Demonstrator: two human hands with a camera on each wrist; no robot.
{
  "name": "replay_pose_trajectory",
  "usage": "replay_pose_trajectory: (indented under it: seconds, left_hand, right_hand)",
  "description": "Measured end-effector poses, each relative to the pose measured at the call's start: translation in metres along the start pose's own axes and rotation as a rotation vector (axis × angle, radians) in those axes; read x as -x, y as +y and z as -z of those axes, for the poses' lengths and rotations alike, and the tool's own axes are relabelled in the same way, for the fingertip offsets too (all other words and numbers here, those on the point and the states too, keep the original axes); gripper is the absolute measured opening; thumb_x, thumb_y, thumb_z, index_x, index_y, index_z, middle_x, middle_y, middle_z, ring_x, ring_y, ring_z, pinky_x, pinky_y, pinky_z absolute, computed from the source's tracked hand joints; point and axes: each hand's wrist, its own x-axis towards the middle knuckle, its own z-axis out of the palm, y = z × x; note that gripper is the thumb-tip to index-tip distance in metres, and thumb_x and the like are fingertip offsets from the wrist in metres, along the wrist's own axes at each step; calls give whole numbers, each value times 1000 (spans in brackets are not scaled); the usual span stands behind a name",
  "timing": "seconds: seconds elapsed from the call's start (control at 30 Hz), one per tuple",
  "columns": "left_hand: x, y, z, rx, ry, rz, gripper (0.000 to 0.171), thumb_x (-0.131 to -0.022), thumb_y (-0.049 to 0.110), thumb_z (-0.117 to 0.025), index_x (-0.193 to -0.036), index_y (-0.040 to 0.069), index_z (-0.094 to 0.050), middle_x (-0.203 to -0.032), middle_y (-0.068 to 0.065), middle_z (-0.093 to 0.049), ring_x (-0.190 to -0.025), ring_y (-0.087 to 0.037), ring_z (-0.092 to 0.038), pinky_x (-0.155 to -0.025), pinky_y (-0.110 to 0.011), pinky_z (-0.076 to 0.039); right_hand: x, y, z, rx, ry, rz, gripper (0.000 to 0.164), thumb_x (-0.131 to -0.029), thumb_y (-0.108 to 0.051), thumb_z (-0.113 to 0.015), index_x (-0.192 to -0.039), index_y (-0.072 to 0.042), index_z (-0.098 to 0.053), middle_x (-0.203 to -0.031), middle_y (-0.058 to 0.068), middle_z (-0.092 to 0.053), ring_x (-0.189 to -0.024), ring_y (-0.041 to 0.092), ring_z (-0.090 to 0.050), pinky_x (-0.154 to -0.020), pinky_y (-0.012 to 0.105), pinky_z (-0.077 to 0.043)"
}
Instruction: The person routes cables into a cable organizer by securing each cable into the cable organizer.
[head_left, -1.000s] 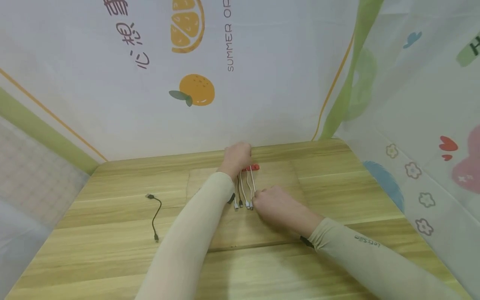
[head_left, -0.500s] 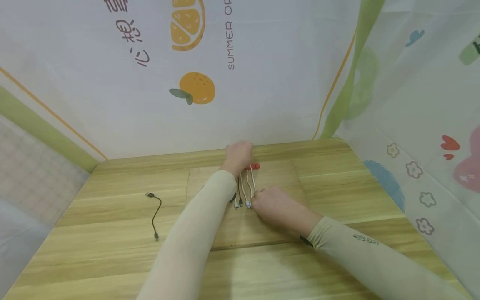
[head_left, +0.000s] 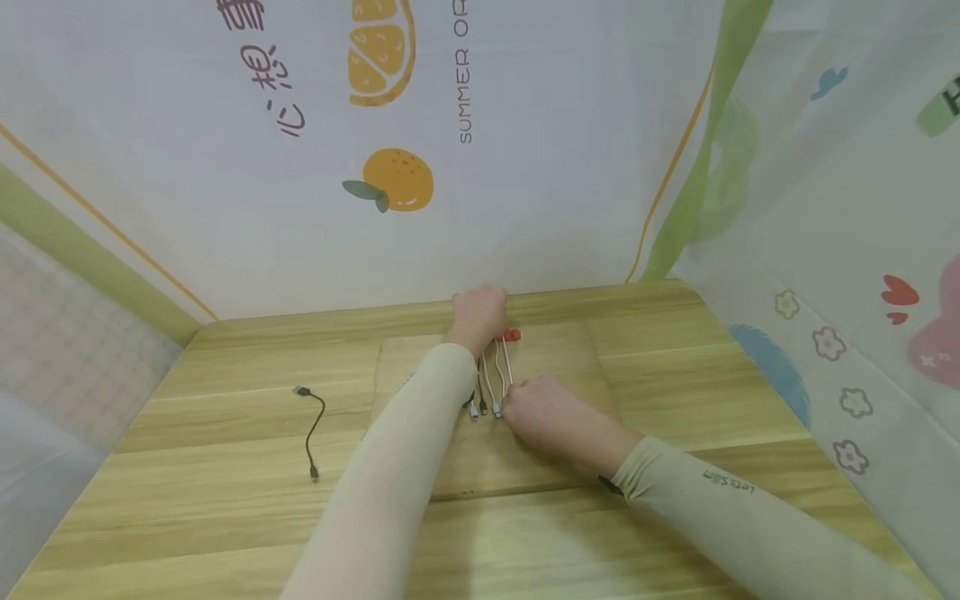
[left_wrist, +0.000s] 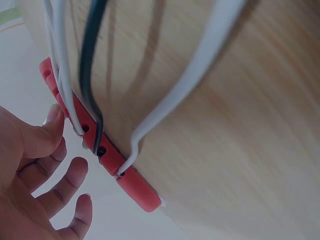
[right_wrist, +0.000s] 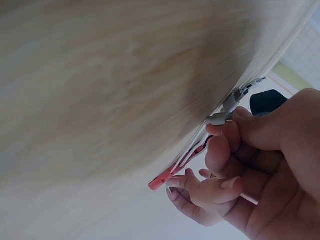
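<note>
In the head view my left hand (head_left: 480,318) is at the far part of a light wooden board, at a red cable holder (head_left: 513,335). The left wrist view shows its thumb against the red strip (left_wrist: 140,190), the other fingers curled and the index finger hidden behind. White cables (left_wrist: 175,92) and a dark cable (left_wrist: 90,60) run through the holder's slots. Nearer, my right hand (head_left: 547,414) pinches the end of the rightmost white cable (head_left: 507,363); in the right wrist view a white plug (right_wrist: 218,119) sits at its thumb and fingertip.
Several cable plugs (head_left: 474,411) lie side by side on the wooden board (head_left: 487,467), left of my right hand. A short black cable (head_left: 313,425) lies on the table (head_left: 225,467) at left. A printed white cloth (head_left: 555,167) hangs behind the table.
Both hands stay almost where they were. My left forearm has shifted slightly right, covering more of a dark plug. My right hand now hides the end of the rightmost white cable.
</note>
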Motion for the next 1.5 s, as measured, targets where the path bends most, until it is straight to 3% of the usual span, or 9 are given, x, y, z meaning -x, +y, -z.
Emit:
replay_pose_trajectory:
  seconds: [0.2, 0.37, 0.6, 0.7, 0.8, 0.9, 1.1, 1.3, 1.5]
  left_hand:
    - [-2, 1, -1, -31, -19, 0, 3, -101, 19, -68, -101, 19, -71, -97, 1, -73, -92, -19, -66, -105, -55, -52]
    - [0, 2, -1, -33, -5, -5, 4, -100, 18, -69, -103, 19, -72, -96, 1, -73, -90, -19, -64, -103, -54, -53]
    - [3, 1, 1, -41, 28, -27, 9, -100, 16, -68, -107, 19, -73, -95, 1, -73, -90, -18, -65, -103, -54, -53]
    - [2, -1, 2, -44, 33, -36, 2, -100, 18, -70, -99, 17, -72, -93, 1, -73, -90, -19, -65, -101, -54, -54]
    - [2, -3, 2, -39, 35, -42, 11, -100, 20, -71, -91, 16, -69, -90, 0, -72, -88, -19, -65, -99, -54, -55]
    - [3, -4, -1, -33, 34, -53, 13, -101, 18, -69, -88, 16, -68, -90, 0, -72, -87, -19, -64, -98, -54, -57]
    - [7, -9, -4, -11, 14, -87, 7, -101, 13, -69, -98, 14, -75, -100, -3, -76, -93, -21, -69, -91, -50, -60]
    - [15, -22, 10, 8, -1, -103, 19, -102, 6, -63, -117, 10, -74, -121, -8, -77, -114, -28, -72, -103, -53, -58]
    - [20, -43, 33, -33, 8, -71, 22, -101, 7, -62, -120, 12, -73, -122, -7, -77, -113, -30, -72, -100, -54, -58]
  right_hand:
    - [0, 0, -3, 20, 35, 5, 14, -92, -11, -72, -80, -17, -75, -77, 0, -70, -61, 16, -63, -49, 34, -54]
    - [0, -1, -1, 4, 11, -4, 13, -94, -12, -71, -82, -16, -76, -77, 1, -70, -61, 16, -63, -49, 34, -54]
    - [-1, -1, 2, -125, -53, -47, 12, -91, -10, -73, -79, -14, -73, -76, 2, -70, -62, 18, -63, -52, 38, -56]
    - [-1, 1, 2, -188, -62, -73, 14, -89, -8, -73, -76, -13, -71, -76, 3, -70, -63, 21, -65, -55, 41, -57]
    - [-1, 3, 2, -233, -65, -103, 15, -90, -8, -73, -76, -12, -70, -77, 3, -71, -64, 21, -66, -56, 43, -57]
    - [-1, 3, 1, -245, -49, -128, 14, -92, -9, -72, -78, -12, -69, -78, 2, -71, -64, 20, -65, -55, 43, -56]
    - [-2, 3, 1, -247, -53, -152, 15, -92, -9, -71, -78, -14, -68, -79, 1, -70, -64, 19, -63, -55, 41, -55]
    - [-4, 2, 4, -248, -89, -172, 14, -90, -7, -71, -77, -12, -69, -78, 3, -70, -63, 19, -61, -56, 40, -57]
    - [-5, 2, 11, -266, -123, -183, 10, -90, -5, -69, -82, -10, -71, -79, 2, -68, -62, 15, -56, -53, 34, -54]
